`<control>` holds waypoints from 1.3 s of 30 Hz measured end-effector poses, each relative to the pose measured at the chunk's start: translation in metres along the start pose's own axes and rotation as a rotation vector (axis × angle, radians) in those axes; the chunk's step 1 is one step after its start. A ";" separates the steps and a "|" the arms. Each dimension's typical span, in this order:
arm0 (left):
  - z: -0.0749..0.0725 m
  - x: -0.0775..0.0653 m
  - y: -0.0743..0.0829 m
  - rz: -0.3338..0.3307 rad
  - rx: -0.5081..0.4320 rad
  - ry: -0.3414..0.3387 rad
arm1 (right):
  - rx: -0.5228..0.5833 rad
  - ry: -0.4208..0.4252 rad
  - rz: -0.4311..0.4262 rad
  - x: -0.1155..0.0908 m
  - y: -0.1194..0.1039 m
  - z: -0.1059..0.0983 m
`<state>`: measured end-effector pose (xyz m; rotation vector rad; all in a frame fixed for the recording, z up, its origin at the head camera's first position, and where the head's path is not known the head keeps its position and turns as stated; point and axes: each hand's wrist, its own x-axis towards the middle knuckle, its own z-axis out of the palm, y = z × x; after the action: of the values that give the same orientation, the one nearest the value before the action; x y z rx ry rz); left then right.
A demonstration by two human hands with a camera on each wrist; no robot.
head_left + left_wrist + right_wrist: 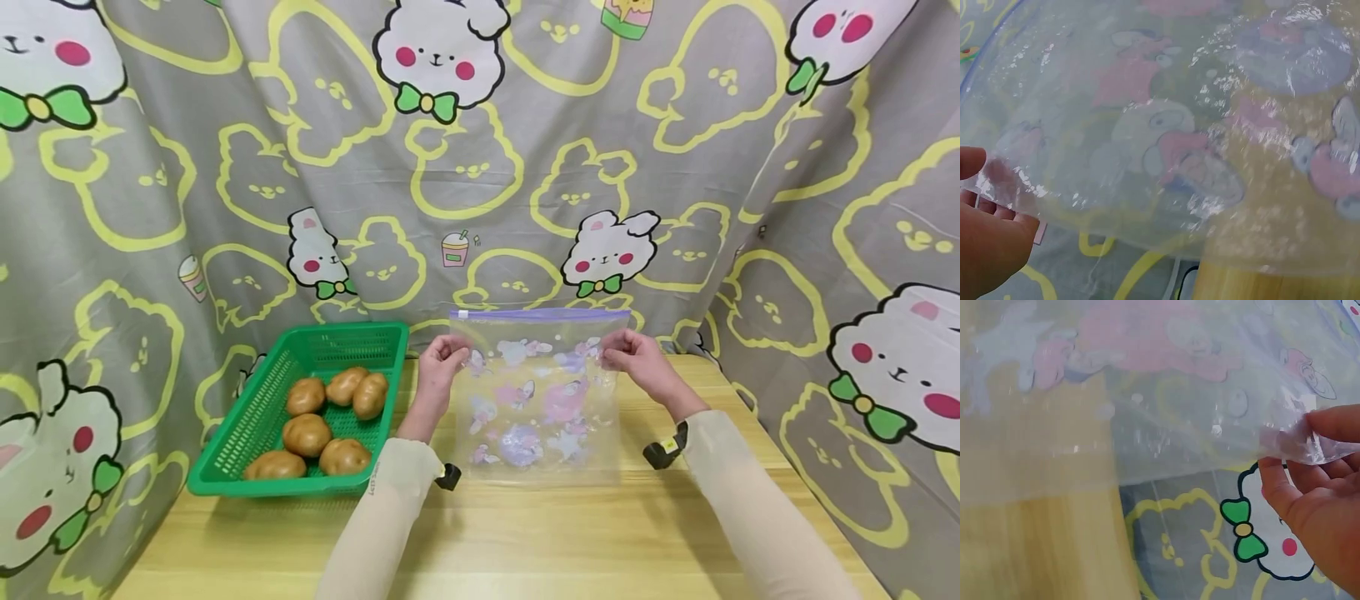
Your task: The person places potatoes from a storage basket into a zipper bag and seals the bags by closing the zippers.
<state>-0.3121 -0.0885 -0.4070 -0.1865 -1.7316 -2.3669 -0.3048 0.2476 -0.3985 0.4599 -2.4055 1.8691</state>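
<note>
A see-through zip bag [540, 400] with pink and lilac cartoon prints hangs upright between my two hands above the table. Its purple zip strip [555, 315] runs along the top, with a white slider at the left end. My left hand [442, 367] pinches the bag's left side edge below the zip, thumb in front and fingers behind. On the other side my right hand [641, 362] pinches the right edge at about the same height. Both wrist views show the clear film [1147, 206] stretched out from the fingertips. The bag looks flat, with nothing inside.
Left of the bag stands a green plastic basket [197, 482] holding several brown potatoes [307, 435]. The wooden table [525, 542] ends against a grey curtain [517, 183] with cartoon rabbits at the back and sides. Small black wrist cameras [663, 452] sit under both wrists.
</note>
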 end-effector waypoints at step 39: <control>-0.007 -0.027 -0.001 0.063 0.638 -0.460 | -0.319 0.095 -0.096 0.025 -0.027 0.009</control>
<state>-0.2860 -0.0921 -0.4158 -0.7014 -2.5372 -1.6907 -0.3206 0.2285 -0.3698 0.4408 -2.5028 1.4008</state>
